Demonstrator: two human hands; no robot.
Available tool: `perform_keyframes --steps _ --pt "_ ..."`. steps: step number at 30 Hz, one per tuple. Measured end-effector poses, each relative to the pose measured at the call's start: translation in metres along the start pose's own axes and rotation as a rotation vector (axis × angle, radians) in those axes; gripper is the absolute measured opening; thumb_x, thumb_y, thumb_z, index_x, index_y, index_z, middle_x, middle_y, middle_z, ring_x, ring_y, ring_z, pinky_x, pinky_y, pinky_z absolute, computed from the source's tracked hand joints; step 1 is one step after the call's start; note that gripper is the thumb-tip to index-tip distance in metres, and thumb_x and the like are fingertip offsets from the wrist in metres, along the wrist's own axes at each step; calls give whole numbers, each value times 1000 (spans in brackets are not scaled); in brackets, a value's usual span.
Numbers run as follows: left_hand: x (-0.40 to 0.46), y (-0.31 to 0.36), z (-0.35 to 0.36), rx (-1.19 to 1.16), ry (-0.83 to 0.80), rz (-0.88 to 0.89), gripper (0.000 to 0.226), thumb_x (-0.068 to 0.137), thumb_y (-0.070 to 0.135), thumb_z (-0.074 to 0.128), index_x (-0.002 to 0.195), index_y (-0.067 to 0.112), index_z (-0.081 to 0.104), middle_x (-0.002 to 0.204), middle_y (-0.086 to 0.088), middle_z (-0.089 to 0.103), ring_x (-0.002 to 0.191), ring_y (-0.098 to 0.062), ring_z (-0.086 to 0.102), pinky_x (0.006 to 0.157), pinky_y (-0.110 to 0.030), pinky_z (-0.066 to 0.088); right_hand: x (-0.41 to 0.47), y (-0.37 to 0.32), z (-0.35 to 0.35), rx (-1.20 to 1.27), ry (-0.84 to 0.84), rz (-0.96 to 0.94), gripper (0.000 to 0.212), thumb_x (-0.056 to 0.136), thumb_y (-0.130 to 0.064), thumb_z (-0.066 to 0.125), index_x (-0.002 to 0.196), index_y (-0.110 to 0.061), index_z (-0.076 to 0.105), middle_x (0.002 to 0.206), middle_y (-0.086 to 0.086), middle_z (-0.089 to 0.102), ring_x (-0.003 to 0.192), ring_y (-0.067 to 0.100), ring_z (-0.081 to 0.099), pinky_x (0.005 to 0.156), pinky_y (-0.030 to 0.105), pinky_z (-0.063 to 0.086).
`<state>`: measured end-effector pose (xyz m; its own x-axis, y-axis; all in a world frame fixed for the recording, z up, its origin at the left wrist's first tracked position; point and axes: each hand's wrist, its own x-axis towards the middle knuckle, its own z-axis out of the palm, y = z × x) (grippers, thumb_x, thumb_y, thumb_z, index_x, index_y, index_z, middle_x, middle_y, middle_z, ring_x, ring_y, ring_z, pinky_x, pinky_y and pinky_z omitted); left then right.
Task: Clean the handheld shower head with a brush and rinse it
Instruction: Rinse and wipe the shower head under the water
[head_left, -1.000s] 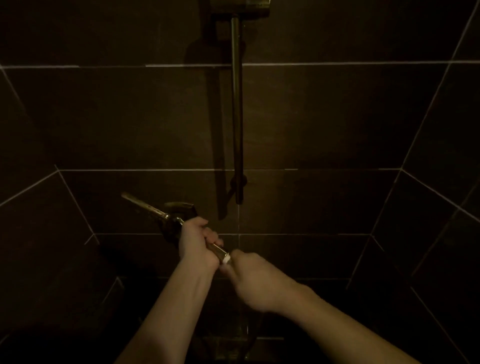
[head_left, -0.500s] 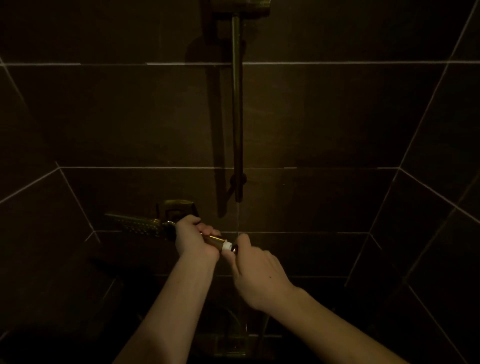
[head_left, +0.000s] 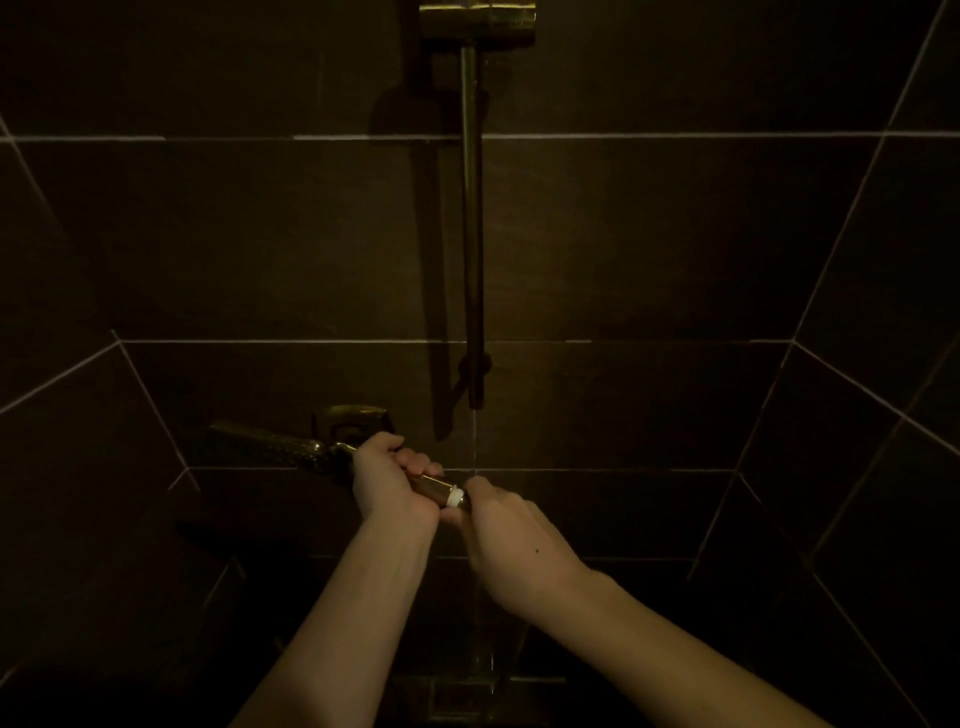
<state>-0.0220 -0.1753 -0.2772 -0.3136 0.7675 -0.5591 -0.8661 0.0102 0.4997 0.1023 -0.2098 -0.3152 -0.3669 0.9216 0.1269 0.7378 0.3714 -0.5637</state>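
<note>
In a dark tiled shower, the brass handheld shower head (head_left: 270, 447) lies nearly level, its nozzle end pointing left. My left hand (head_left: 387, 480) is closed around its handle. The handle's end with a white ring (head_left: 451, 493) shows between my hands. My right hand (head_left: 511, 540) grips the hose fitting right at that end; the fitting and the hose are mostly hidden under my fingers. No brush is in view.
A vertical brass slide rail (head_left: 472, 234) runs down the back wall from a bracket (head_left: 477, 23) at the top. A brass wall holder (head_left: 356, 418) sits just behind the shower head. A dim metal fixture (head_left: 467, 691) lies low at the centre. Dark tiled walls close in on three sides.
The shower head has swung from tilted up-left to almost level. Both hands have risen slightly, and my right hand has turned at the handle's end.
</note>
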Motion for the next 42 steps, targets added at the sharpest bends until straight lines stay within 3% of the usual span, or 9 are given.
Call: perform_keyframes --steps 7,10,15,22,27,32,36,39,42 --pt "-1 -4 -15 10 -181 24 30 89 10 61 64 20 48 52 9 40 37 -7 37 36 -21 35 -2 -14 -15 273 -191 155 16 96 -46 54 99 -30 56 83 -7 64 58 1 57 45 18 41" --pt "-2 -3 -19 -18 -282 -10 29 94 17 62 69 20 48 53 8 39 38 -7 35 36 -20 33 -4 -17 -22 508 -307 205 21 98 -43 53 96 -24 60 66 -11 57 46 0 48 41 17 37" --pt "-5 -3 -15 153 -279 125 31 96 48 66 102 19 58 61 6 52 45 -8 47 39 -23 41 -8 -13 -21 861 -370 270 24 96 -42 57 96 -19 64 63 -12 56 52 2 50 51 19 43" --pt "-5 2 -12 143 -248 150 29 103 37 59 117 11 63 103 -7 62 91 -22 65 70 -41 58 -10 3 -19 492 0 220 7 89 -41 67 93 -37 62 76 -16 68 63 -5 62 48 12 45" --pt "-7 -6 -4 62 -97 129 10 99 26 64 98 17 60 68 4 52 53 -10 50 59 -31 47 -20 7 1 2 102 29 14 98 -49 45 111 -43 48 83 -17 57 66 -1 58 51 15 39" --pt "-7 -1 -9 83 -127 88 12 89 19 70 86 20 58 51 10 45 38 -5 36 39 -22 34 -23 0 2 565 -104 153 25 100 -48 42 97 -32 61 63 -11 57 49 4 49 43 21 38" --pt "-7 2 -11 102 -250 77 24 89 20 61 70 22 48 52 9 40 38 -8 35 37 -22 34 -18 -5 -9 742 -177 201 37 100 -48 42 89 -24 67 50 -12 47 42 6 41 40 19 30" --pt "-6 1 -7 218 -231 187 8 95 24 60 89 19 57 70 3 51 51 -10 51 45 -27 48 -19 -9 -4 697 -120 216 31 99 -49 43 96 -29 66 53 -14 50 49 4 46 42 17 34" --pt "-2 3 -5 275 -189 258 19 103 32 60 118 21 56 98 -4 59 79 -18 63 63 -41 64 -21 -9 1 676 -53 196 29 99 -49 43 94 -31 64 53 -16 52 49 1 46 42 17 34"
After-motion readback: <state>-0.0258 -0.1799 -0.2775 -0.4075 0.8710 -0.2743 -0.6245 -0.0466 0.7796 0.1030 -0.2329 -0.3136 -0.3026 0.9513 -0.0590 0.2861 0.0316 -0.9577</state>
